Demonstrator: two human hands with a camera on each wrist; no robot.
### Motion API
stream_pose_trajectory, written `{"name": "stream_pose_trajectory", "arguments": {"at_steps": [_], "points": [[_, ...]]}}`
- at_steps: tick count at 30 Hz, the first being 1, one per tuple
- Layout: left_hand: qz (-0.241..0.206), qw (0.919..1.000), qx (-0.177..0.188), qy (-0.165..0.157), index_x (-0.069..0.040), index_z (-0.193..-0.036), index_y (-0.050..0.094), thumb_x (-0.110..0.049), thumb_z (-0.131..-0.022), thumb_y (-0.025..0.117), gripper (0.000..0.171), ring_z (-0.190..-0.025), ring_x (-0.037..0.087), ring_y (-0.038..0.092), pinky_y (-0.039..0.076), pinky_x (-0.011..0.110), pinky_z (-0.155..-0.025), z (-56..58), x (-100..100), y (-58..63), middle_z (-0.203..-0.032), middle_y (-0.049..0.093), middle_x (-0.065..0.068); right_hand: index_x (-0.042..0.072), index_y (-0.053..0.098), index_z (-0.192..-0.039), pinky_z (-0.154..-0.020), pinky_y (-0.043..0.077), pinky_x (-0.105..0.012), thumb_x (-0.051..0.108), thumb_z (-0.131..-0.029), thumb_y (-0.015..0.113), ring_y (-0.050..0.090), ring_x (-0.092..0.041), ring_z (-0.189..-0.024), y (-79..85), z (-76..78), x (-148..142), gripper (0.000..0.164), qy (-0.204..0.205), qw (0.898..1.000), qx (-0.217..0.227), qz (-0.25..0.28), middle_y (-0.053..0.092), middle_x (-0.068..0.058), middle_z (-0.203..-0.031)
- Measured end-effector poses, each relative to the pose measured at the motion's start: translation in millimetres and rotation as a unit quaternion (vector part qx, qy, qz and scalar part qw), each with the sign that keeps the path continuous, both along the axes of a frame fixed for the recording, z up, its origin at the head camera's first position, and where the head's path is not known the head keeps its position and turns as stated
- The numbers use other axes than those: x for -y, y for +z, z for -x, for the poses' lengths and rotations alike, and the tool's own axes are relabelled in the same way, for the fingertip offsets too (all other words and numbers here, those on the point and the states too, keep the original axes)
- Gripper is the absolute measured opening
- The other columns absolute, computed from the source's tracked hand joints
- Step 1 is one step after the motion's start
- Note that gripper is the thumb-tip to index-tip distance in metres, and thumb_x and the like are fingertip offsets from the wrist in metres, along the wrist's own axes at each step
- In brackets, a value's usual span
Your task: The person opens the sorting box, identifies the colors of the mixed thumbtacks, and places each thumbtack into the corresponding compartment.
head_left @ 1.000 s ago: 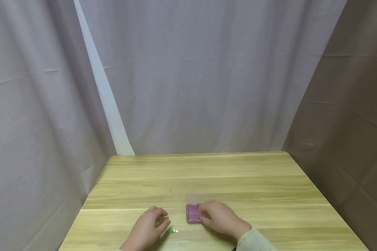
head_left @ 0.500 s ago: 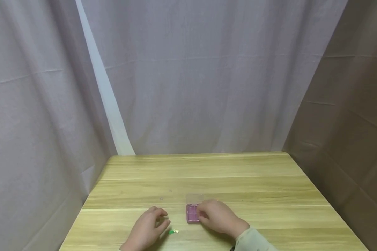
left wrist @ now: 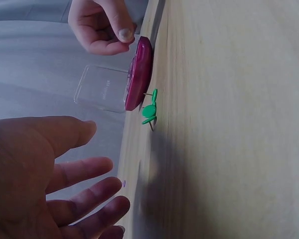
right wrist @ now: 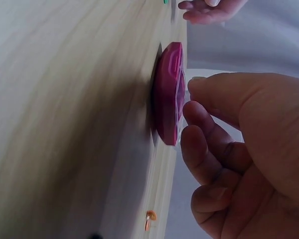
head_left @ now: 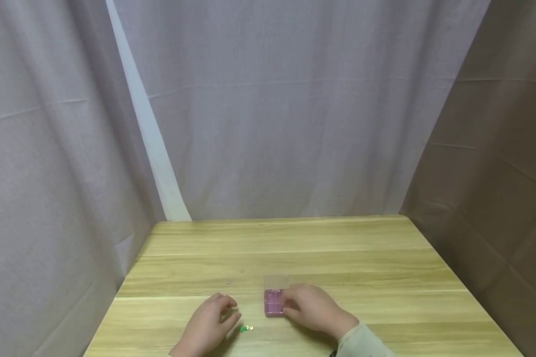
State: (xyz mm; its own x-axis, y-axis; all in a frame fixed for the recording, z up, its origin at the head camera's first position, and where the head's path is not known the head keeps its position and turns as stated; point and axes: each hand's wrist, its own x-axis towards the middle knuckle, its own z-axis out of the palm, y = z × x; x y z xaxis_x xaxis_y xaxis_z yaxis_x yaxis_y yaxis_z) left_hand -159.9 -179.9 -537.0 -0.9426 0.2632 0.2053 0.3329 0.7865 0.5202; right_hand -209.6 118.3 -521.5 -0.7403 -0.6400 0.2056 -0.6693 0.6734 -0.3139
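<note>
A small pink compartment box (head_left: pixel 272 303) stands on the wooden table, its clear lid (left wrist: pixel 102 88) swung back. My right hand (head_left: pixel 310 307) is over the box's right side. In the right wrist view its thumb and curled index finger (right wrist: pixel 198 115) come close together at the box's (right wrist: pixel 168 94) upper edge; whether they pinch anything is hidden. To the left, my left hand (head_left: pixel 209 322) is held just above the table with loosely bent fingers and nothing in them. Beside it lie green thumbtacks (left wrist: pixel 149 110), clustered, with metal pins showing.
An orange thumbtack (right wrist: pixel 150 215) lies on the table to the right of the box. Two tiny pale purple pieces, one nearer (head_left: pixel 229 282) and one farther (head_left: pixel 242 271), lie behind my left hand. Grey curtains (head_left: pixel 286 124) surround the table (head_left: pixel 295 238).
The right hand's fingers shift slightly at the box. The left hand, the box and the thumbtacks stay where they were.
</note>
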Motion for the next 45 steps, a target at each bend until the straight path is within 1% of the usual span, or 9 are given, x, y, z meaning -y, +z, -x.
{"name": "stream_pose_trajectory", "arguments": {"at_steps": [6,9,12,20,25,29,32,37,45], "points": [[-0.002,1.0,0.002,0.0,-0.017,-0.107,0.07,-0.041,-0.09,0.067,0.03,-0.086,0.012,0.059,0.056,0.043,-0.078,0.3,0,-1.0,-0.095,0.065,-0.006,0.031,0.066,-0.086,-0.061,0.05,-0.029,0.032,-0.084,0.073,0.049,-0.001,-0.067,0.6,-2.0,-15,0.008,-0.02,1.0,0.015,-0.006,0.056,0.02,-0.074],[0.001,1.0,0.0,0.0,-0.018,-0.106,0.07,-0.041,-0.09,0.067,0.029,-0.086,0.011,0.059,0.056,0.043,-0.078,0.4,0,-1.1,-0.094,0.065,-0.006,0.032,0.064,-0.084,-0.071,0.055,-0.036,0.033,-0.084,0.073,0.05,-0.001,-0.069,-0.3,-2.6,-24,0.009,-0.028,0.999,0.011,-0.014,0.055,0.021,-0.073],[0.002,1.0,-0.001,0.0,-0.018,-0.107,0.07,-0.041,-0.09,0.067,0.029,-0.086,0.012,0.059,0.056,0.043,-0.077,0.0,0,-1.1,-0.094,0.064,-0.006,0.033,0.062,-0.081,-0.074,0.056,-0.038,0.032,-0.084,0.073,0.05,0.0,-0.071,-2.3,-3.2,-33,0.011,-0.035,0.999,0.011,-0.017,0.055,0.022,-0.073],[-0.001,1.0,0.006,-0.004,-0.017,-0.107,0.069,-0.041,-0.09,0.067,0.03,-0.085,0.012,0.059,0.056,0.043,-0.077,-1.3,0,-1.7,-0.094,0.064,-0.006,0.033,0.062,-0.078,-0.059,0.049,-0.029,0.032,-0.084,0.074,0.048,0.0,-0.065,-8.2,-6.4,-59,0.013,-0.046,0.998,0.027,-0.017,0.054,0.02,-0.072],[-0.001,1.0,0.004,-0.003,-0.017,-0.107,0.069,-0.041,-0.09,0.067,0.03,-0.084,0.011,0.059,0.057,0.041,-0.075,-0.6,-1,-1.4,-0.093,0.064,-0.006,0.034,0.058,-0.075,-0.055,0.045,-0.026,0.04,-0.085,0.073,0.045,-0.001,-0.06,-9.8,-8.0,-71,0.019,-0.061,0.998,0.021,-0.026,0.05,0.019,-0.067],[0.001,1.0,0.004,-0.003,-0.017,-0.107,0.069,-0.041,-0.09,0.067,0.03,-0.083,0.011,0.058,0.057,0.04,-0.074,-0.1,-1,-1.8,-0.093,0.064,-0.006,0.036,0.056,-0.072,-0.052,0.042,-0.024,0.047,-0.085,0.071,0.045,-0.002,-0.056,-8.2,-10.4,-75,0.023,-0.064,0.997,0.039,-0.016,0.05,0.018,-0.063],[0.0,1.0,0.001,-0.004,-0.017,-0.107,0.07,-0.041,-0.09,0.067,0.029,-0.084,0.011,0.059,0.057,0.041,-0.075,0.0,-1,-2.7,-0.093,0.064,-0.006,0.035,0.057,-0.073,-0.05,0.042,-0.024,0.048,-0.085,0.07,0.045,-0.001,-0.054,-5.3,-14.5,-77,0.022,-0.06,0.996,0.061,-0.002,0.05,0.018,-0.061],[-0.003,1.0,-0.005,-0.005,-0.017,-0.106,0.07,-0.04,-0.09,0.067,0.028,-0.084,0.011,0.059,0.057,0.04,-0.075,-0.9,-2,-2.4,-0.093,0.064,-0.006,0.035,0.058,-0.074,-0.048,0.042,-0.023,0.048,-0.085,0.071,0.044,-0.001,-0.053,-2.1,-21.2,-78,0.022,-0.051,0.995,0.081,0.006,0.05,0.018,-0.059],[-0.002,1.0,-0.006,-0.007,-0.018,-0.106,0.07,-0.04,-0.09,0.067,0.028,-0.084,0.011,0.058,0.057,0.04,-0.074,-2.4,-2,-2.6,-0.093,0.064,-0.006,0.031,0.061,-0.076,-0.053,0.046,-0.023,0.041,-0.082,0.076,0.048,0.001,-0.057,-6.0,-23.9,-80,0.019,-0.027,0.996,0.083,0.012,0.054,0.02,-0.063]]}}
